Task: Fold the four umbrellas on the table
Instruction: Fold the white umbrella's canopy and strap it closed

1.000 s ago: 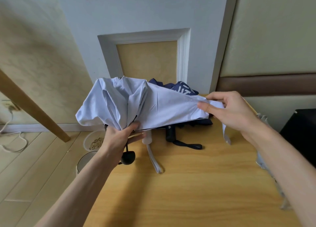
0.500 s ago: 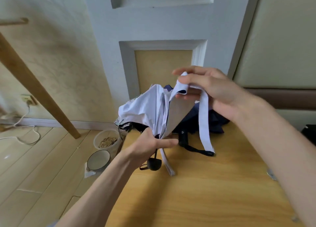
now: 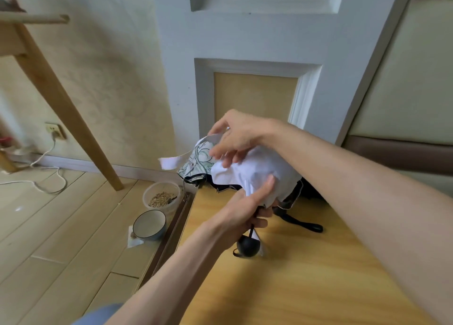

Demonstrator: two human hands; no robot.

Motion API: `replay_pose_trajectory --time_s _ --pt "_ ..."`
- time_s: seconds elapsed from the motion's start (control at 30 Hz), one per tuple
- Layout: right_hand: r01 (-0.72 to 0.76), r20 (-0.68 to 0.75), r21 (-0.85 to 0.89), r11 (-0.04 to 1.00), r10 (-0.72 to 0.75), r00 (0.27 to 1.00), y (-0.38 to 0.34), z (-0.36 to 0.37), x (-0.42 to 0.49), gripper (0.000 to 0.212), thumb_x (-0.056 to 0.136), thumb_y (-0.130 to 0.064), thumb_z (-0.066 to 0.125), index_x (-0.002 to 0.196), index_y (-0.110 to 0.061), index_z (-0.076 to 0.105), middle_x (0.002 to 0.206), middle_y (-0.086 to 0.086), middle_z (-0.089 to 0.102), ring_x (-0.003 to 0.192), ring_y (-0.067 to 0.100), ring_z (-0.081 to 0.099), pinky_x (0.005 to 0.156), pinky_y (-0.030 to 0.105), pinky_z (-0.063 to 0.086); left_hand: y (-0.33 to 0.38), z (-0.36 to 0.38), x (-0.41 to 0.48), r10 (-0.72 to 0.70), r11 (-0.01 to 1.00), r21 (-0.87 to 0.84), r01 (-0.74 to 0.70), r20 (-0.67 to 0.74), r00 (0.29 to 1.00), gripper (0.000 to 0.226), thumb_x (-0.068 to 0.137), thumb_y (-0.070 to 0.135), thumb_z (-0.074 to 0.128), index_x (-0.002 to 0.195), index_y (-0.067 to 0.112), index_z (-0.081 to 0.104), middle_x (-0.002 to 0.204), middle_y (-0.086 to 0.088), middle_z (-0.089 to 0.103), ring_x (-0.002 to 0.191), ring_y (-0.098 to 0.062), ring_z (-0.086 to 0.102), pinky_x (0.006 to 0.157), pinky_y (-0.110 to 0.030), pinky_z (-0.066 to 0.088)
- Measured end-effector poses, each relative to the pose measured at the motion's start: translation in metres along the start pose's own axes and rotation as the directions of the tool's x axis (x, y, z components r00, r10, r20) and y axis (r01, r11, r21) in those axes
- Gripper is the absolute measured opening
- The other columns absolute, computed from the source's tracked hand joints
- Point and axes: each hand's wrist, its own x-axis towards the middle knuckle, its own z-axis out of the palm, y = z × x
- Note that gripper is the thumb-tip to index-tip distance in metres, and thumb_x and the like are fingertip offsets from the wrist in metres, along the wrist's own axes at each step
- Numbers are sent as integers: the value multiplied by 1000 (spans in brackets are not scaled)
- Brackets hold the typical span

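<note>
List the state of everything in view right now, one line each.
Pale umbrella, canopy gathered, not wrapped.
Strap, loose, free end in the air.
Left hand, grips the gathered canopy.
Right hand, holds the strap by the canopy.
Dark umbrella, lying loose on the table.
Patterned canopy, loose at the table's corner.
Tub, open, grain inside.
Bowl, upright, empty.

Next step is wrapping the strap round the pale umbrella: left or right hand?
Right, probably. The right hand holds the strap over the pale umbrella, its free end loose. The left hand grips the bunched canopy above the black handle, steadying it.
</note>
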Motion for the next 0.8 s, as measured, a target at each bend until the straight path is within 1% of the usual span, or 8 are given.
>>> replay_pose_trajectory --time_s 0.1,0.17,0.23,0.33,0.4,0.57,0.73,0.8 --pt "128 -226 36 991 -117 967 1 -6 2 61 96 -11 77 151 -9 50 91 14 79 56 18 70 46 27 53 0 2 -4 -15 1000 -8 15 3 1000 42 98 58 64 103 17 61 75 9 54 60 -7 34 52 -18 28" --pt "250 -376 189 950 -165 912 5 -17 -4 54 98 -5 73 149 -9 55 103 16 78 62 17 72 50 23 54 1 0 -8 -13 999 -43 13 7 1000 42 99 58 65 104 16 61 74 9 54 60 -8 34 52 -18 28" --pt "335 -502 145 931 -223 836 13 -29 -14 40 95 -4 74 134 -8 68 106 14 77 74 13 72 61 16 54 4 -4 -10 -7 999 -50 8 9 1000 46 98 60 65 106 15 62 78 6 54 61 -8 34 52 -18 29" --pt "236 -425 -54 970 -236 874 27 -47 -33 38 87 -40 86 120 -24 77 111 -4 75 101 4 69 89 11 51 7 -10 -14 14 999 -34 -14 9 1000 51 95 62 68 112 15 65 86 1 54 64 -10 32 54 -19 28" --pt "127 -331 -132 983 -165 929 35 -49 -40 42 79 -57 87 114 -35 77 113 -9 75 107 4 71 103 27 54 10 -12 -17 31 1000 7 -31 7 1000 51 94 63 70 112 16 66 89 0 53 65 -11 32 55 -20 27" --pt "70 -453 -333 940 -224 863 40 -35 -32 33 73 -59 88 81 -29 76 81 -11 74 83 7 69 88 39 59 8 -6 -22 30 996 90 -29 -6 1000 60 91 75 62 108 18 64 90 -5 53 61 -13 28 53 -22 25" --pt "186 -380 -21 982 -179 907 43 -53 -67 52 81 -74 73 122 -41 72 125 -10 68 116 -1 60 94 18 46 12 -7 -25 -18 997 -73 20 30 999 60 96 78 47 106 19 60 85 -2 51 67 -17 17 59 -29 13" --pt "137 -243 45 990 -122 962 58 -62 -90 72 75 -82 72 139 -54 58 145 -15 55 136 2 49 101 22 41 16 -12 -25 -11 995 -100 16 47 999 60 96 77 46 105 20 58 83 -1 50 68 -18 15 59 -30 12"
